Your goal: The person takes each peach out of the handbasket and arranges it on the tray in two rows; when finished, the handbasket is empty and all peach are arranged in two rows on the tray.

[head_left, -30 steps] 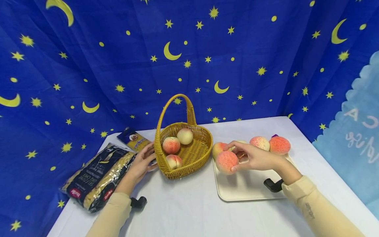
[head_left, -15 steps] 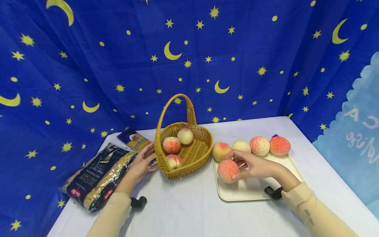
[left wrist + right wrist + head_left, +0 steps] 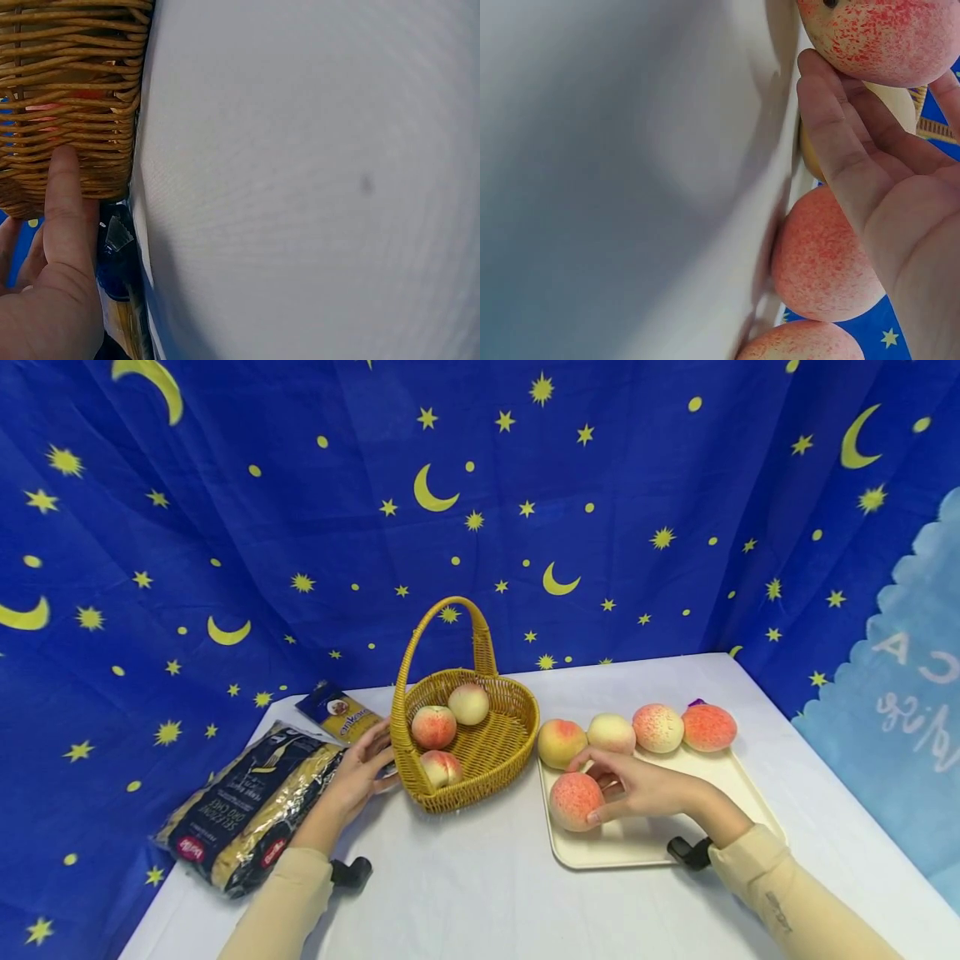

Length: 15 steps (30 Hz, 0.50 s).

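My right hand (image 3: 637,787) holds a pink-red speckled peach (image 3: 575,802) between thumb and fingers, low over the left part of a cream tray (image 3: 645,839). In the right wrist view the fingertips lie along the side of this peach (image 3: 889,37); whether it bears on the tray I cannot tell. My left hand (image 3: 362,772) touches the left side of a heart-shaped wicker basket (image 3: 495,760), thumb (image 3: 64,202) laid straight against the weave. Inside the basket are a red peach (image 3: 433,727), a pale peach (image 3: 468,704) and a red-and-white peach (image 3: 441,769).
Several more peaches line the tray's back edge, including a yellow-orange one (image 3: 561,742) and a red one (image 3: 709,728). At the left lie a large pasta bag (image 3: 247,806) and a smaller blue-and-yellow packet (image 3: 339,713). A starry blue curtain (image 3: 480,510) hangs behind the table.
My right hand has lowered the pink-red peach towards the front of the tray, exposing the peaches behind it. My left hand and the basket stay in place.
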### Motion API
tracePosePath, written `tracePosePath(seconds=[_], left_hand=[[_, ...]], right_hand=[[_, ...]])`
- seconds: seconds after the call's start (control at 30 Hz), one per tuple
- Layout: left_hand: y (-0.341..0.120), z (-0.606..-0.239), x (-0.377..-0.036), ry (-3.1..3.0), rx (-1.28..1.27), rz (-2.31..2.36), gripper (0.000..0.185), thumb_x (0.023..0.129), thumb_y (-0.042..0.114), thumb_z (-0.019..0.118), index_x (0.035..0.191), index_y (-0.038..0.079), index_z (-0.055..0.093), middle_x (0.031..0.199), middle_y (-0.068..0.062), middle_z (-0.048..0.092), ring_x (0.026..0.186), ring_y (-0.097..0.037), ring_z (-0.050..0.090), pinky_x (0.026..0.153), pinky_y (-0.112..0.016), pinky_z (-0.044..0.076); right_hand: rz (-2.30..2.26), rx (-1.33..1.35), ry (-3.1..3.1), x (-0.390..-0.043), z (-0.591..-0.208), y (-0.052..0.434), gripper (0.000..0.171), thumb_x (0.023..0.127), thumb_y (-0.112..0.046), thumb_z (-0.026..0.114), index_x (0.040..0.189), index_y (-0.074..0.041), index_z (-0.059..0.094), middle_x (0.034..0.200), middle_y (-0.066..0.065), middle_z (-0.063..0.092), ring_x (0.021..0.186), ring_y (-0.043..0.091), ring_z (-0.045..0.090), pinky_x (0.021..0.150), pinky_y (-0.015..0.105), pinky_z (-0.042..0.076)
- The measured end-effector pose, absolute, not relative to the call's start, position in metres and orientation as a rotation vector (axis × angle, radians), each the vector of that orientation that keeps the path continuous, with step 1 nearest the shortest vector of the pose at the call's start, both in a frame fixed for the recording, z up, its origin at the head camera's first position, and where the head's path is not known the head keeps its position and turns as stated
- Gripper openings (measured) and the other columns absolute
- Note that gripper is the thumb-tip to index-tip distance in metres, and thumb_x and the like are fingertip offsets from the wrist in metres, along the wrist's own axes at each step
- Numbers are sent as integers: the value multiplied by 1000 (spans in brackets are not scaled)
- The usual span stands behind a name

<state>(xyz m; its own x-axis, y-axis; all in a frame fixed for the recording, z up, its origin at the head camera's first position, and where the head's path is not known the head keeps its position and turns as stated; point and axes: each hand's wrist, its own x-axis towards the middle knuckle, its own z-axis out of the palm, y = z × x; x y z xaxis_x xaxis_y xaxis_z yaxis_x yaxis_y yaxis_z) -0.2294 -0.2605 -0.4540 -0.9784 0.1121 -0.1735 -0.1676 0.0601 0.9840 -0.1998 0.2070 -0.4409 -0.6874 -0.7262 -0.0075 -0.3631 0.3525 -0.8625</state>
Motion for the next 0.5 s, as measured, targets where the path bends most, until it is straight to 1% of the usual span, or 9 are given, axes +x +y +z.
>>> tracePosePath(seconds=[0.1, 0.27, 0.37, 0.5], left_hand=[[-260, -453, -229, 2128, -52, 2024, 68, 112, 23, 60, 172, 27, 29, 175, -9, 33, 155, -32, 40, 119, -56, 51], [-259, -453, -229, 2133, -47, 2030, 68, 112, 21, 60, 172, 25, 29, 174, -10, 33, 154, -31, 42, 118, -55, 51], [-259, -453, -228, 2134, -46, 2031, 68, 112, 21, 60, 172, 25, 28, 175, -10, 33, 154, -32, 42, 118, -56, 51], [-260, -454, -228, 2130, -52, 2035, 69, 112, 22, 60, 172, 24, 28, 175, -10, 32, 155, -32, 40, 119, -56, 50]], right_hand=[[-1296, -950, 2204, -200, -442, 207, 60, 91, -21, 87, 139, -10, 54, 135, 13, 67, 121, 10, 67, 106, 24, 58], [-1312, -961, 2187, -202, -445, 206, 60, 91, -20, 87, 140, -9, 54, 138, 16, 66, 124, 11, 67, 106, 25, 59], [-1304, -978, 2201, -203, -447, 206, 60, 91, -20, 87, 140, -9, 54, 138, 17, 65, 124, 14, 66, 106, 26, 59], [-1314, -990, 2185, -203, -448, 204, 60, 91, -19, 86, 141, -8, 53, 140, 19, 62, 127, 23, 64, 107, 27, 59]])
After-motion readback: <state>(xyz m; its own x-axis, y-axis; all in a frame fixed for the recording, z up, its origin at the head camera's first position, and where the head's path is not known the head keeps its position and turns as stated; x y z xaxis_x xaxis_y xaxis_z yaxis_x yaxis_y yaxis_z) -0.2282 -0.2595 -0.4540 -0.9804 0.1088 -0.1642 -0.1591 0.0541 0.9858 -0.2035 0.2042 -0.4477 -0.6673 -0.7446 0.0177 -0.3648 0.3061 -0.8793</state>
